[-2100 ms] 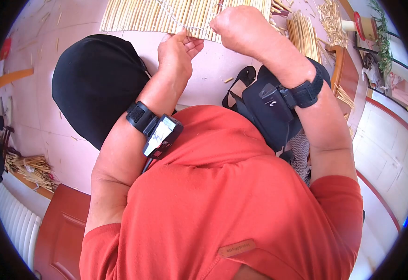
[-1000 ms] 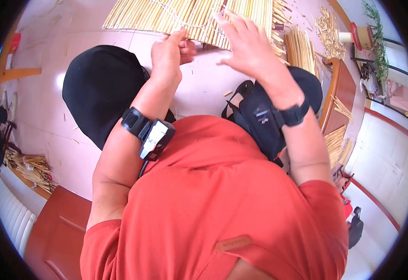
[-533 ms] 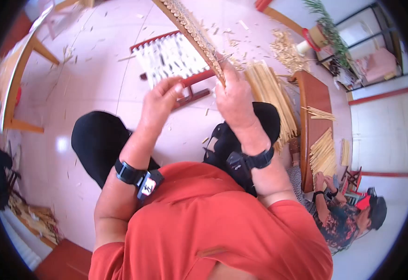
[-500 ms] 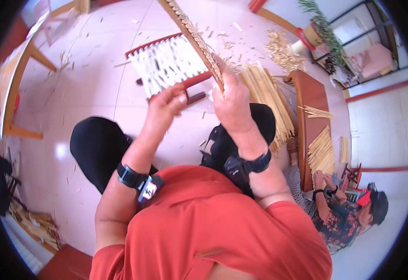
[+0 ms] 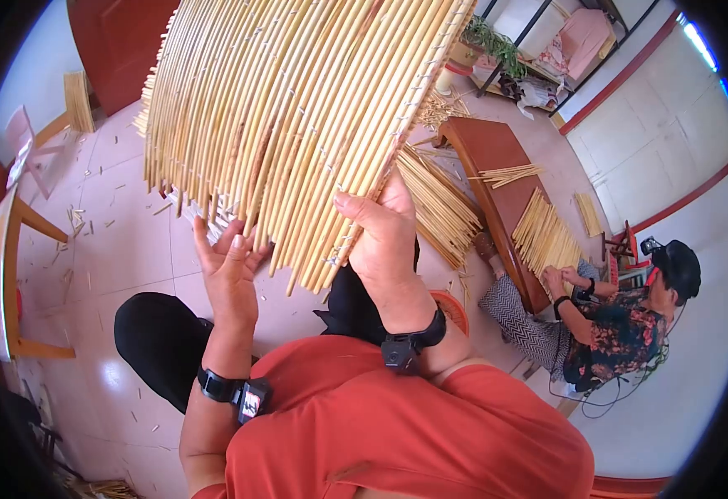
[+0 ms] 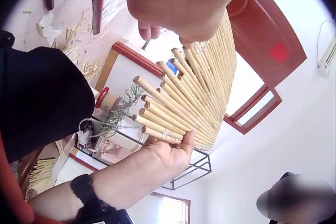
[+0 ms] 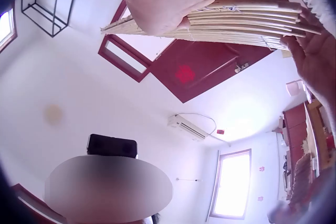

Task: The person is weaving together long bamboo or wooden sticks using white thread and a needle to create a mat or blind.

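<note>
A wide mat of thin pale sticks (image 5: 297,108), joined by rows of white stitching, is held up in front of me. My right hand (image 5: 381,229) grips its near right corner, with the thumb lying over the sticks and the fingers behind. Below the lower edge is my left hand (image 5: 229,270), palm up, its loosely bent fingers right at the stick ends. In the left wrist view, uneven round ends of the mat (image 6: 178,98) fan out above the right hand (image 6: 168,155). The right wrist view has the left thumb (image 7: 294,50) against the stick ends.
Bundled sticks (image 5: 439,208) lie on the floor at the right, beside a brown bench (image 5: 489,179) bearing more sticks (image 5: 544,237). Another person (image 5: 622,333) sits working there. A yellow wooden table (image 5: 2,266) stands at the left. Stick scraps litter the tiled floor.
The mat, first lying flat ahead, was lifted on edge and now turns its broad face toward me. My right hand took hold of its corner; my left hand let go and came under the edge.
</note>
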A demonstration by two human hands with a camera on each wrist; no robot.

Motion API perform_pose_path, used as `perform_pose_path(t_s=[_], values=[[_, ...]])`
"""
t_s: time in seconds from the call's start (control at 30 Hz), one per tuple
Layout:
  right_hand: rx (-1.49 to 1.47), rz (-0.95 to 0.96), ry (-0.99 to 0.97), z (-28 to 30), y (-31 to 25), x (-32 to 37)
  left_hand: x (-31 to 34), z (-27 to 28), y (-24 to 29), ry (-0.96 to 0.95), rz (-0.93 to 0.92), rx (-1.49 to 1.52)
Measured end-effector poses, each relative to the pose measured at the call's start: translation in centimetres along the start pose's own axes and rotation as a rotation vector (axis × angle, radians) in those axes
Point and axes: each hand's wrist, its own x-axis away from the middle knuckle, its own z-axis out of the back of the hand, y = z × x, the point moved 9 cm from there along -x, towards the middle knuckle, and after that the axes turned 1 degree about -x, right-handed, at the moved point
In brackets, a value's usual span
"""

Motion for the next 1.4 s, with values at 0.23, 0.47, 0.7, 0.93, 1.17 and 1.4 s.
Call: perform_pose_path(t_s=[0.23, 0.47, 0.7, 0.93, 1.17, 1.4], values=[[-0.161, -0.139, -0.003, -0.5, 2.6, 0.6, 0.9, 2.0, 3.4, 0.053, -0.158, -0.166], [-0.206, -0.209, 0.043, 0.0, 6.2, 1.4, 0.5, 4.7, 3.9, 0.136, -0.024, -0.354], [-0.156, -0.229, 0.079, -1.7, 12.2, 3.4, 3.0, 0.4, 10.9, -0.018, -0.528, -1.5], [-0.196, -0.418, 0.006, -3.6, 14.1, 4.7, 5.0, -4.4, 8.7, -0.23, -0.517, -1.976], [0.208, -0.614, -0.42, -0.6, 16.8, 6.4, 5.2, -2.2, 12.5, -0.012, -0.869, -2.026], [0.244, -0.444, -0.273, -0.7, 15.1, 4.5, 7.3, -0.4, 13.6, -0.001, -0.905, -1.975]])
